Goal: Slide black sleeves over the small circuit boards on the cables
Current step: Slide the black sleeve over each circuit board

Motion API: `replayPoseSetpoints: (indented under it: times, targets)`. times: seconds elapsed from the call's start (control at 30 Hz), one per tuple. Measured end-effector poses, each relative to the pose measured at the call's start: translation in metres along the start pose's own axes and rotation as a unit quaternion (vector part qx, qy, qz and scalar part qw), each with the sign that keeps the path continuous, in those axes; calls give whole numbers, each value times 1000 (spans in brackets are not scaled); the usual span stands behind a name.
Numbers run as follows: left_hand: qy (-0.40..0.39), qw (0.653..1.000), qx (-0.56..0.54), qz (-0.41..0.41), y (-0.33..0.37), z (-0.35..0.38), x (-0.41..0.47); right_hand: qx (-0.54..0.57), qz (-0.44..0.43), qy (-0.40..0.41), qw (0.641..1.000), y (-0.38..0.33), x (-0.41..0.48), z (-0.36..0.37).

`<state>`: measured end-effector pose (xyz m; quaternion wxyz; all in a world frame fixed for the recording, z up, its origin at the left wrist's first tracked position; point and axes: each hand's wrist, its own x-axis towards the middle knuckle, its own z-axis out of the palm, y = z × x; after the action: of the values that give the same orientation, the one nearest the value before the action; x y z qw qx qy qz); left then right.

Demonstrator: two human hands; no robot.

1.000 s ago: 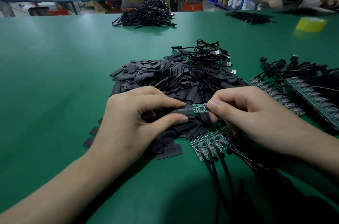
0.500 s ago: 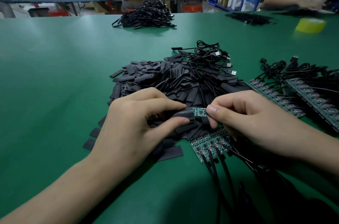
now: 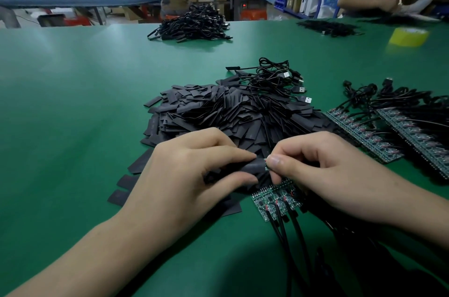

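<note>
My left hand point(image 3: 192, 175) pinches a black sleeve point(image 3: 252, 166) between thumb and forefinger, just in front of a big heap of loose black sleeves point(image 3: 233, 114). My right hand point(image 3: 323, 170) pinches the end of a small green circuit board point(image 3: 266, 165); only a sliver of the board shows at the sleeve's mouth, the rest is inside. Below the hands lie several bare green boards point(image 3: 274, 199) with black cables point(image 3: 291, 236) running toward me.
Rows of green boards with cables point(image 3: 379, 136) lie at the right. Coiled USB cables point(image 3: 277, 77) sit behind the heap. Cable piles point(image 3: 194, 26) and a yellow tape roll point(image 3: 408, 36) lie farther back on the green table point(image 3: 73, 102). People work at the far edge.
The green board has gone farther into the sleeve: about half of it showed a second ago, now only its tip. The two hands have come closer together.
</note>
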<state>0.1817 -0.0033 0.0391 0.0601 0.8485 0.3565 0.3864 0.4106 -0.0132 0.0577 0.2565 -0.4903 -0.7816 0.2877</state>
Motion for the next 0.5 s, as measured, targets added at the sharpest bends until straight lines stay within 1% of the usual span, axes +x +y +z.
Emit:
replayPoseSetpoints:
  times: [0.07,0.17,0.3,0.4,0.5]
  targets:
    - [2,1000,-2,5,2,1,0,12,-6,-7,1000,1,0,2]
    - [19,999,-24,-18,2,0,1,23,-29,4,999,3,0,3]
    - [57,996,-42,-52,0,0,3,72,-75,77,992,4,0,0]
    - [74,994,-55,-54,0,0,3,20,-134,118,984,1,-3,-1]
    - [87,992,-74,-57,2,0,3,-11,-163,154,974,0,-4,-2]
